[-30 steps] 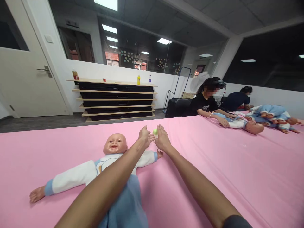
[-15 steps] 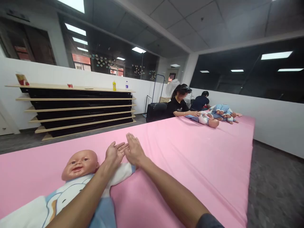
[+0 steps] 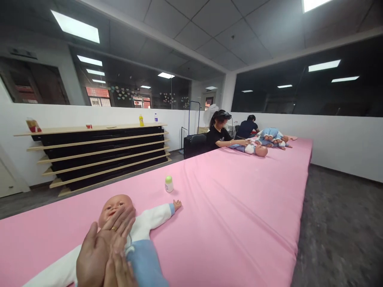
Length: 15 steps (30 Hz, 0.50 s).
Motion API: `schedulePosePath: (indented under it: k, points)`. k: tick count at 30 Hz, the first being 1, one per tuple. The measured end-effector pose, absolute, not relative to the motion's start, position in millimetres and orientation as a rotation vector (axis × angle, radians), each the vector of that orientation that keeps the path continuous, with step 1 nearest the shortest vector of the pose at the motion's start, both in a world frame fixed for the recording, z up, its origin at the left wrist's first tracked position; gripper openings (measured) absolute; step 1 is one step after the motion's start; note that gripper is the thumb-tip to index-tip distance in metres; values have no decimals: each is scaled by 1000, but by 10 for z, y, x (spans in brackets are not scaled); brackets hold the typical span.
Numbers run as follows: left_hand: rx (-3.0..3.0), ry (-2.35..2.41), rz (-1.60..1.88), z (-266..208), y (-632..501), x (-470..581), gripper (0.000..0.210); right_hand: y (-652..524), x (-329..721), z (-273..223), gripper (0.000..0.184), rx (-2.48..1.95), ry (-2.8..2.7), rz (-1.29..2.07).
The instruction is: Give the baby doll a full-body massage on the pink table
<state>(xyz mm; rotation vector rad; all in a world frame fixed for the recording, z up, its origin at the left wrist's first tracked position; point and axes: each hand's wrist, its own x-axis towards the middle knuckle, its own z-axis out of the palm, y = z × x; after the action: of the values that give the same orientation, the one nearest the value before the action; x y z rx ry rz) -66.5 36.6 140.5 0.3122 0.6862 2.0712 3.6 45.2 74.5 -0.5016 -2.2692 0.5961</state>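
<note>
A baby doll [image 3: 143, 259] in a white top and blue trousers lies on its back, one arm stretched out to the right. Above its chest, my left hand [image 3: 100, 247] is held palm up with fingers extended, covering part of the doll's face and body. Laid across the heel of that palm are the fingers of my right hand [image 3: 119, 269], stretched out flat; the rest of it is cut off by the lower edge. Neither hand holds anything I can see. Beyond the doll's outstretched arm stands a small white bottle [image 3: 169, 185] with a green cap.
The pink-covered table [image 3: 233, 199] runs far to the right. At its far end a seated person [image 3: 220, 133] handles another doll [image 3: 259, 150], near a pile of dolls [image 3: 271, 135]. Another person [image 3: 248, 127] sits behind. Stacked boards [image 3: 98, 145] stand against the left wall.
Both hands have come back from beyond the doll's arm to over its chest, the right now on the left palm. The green-capped bottle has come into sight. The view has shifted.
</note>
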Motion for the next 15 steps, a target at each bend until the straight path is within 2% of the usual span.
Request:
schedulePosePath:
  k: [2,4,5,11,15]
  points:
    - [260,711,2085,1443,249,-577,66,366,69,773,79,-441,-2333,710]
    - [209,732,2088,1467,175,-502,66,308,215,898,94,-244,-2399,863]
    - [202,734,2093,1473,147,-475,65,277,298,968,95,-192,-2403,939]
    - [310,774,2208,1413,0,-344,58,150,490,1293,79,-76,-2348,1231]
    - [425,1091,2272,1310,-138,-347,45,456,365,1375,62,-392,-2162,1394]
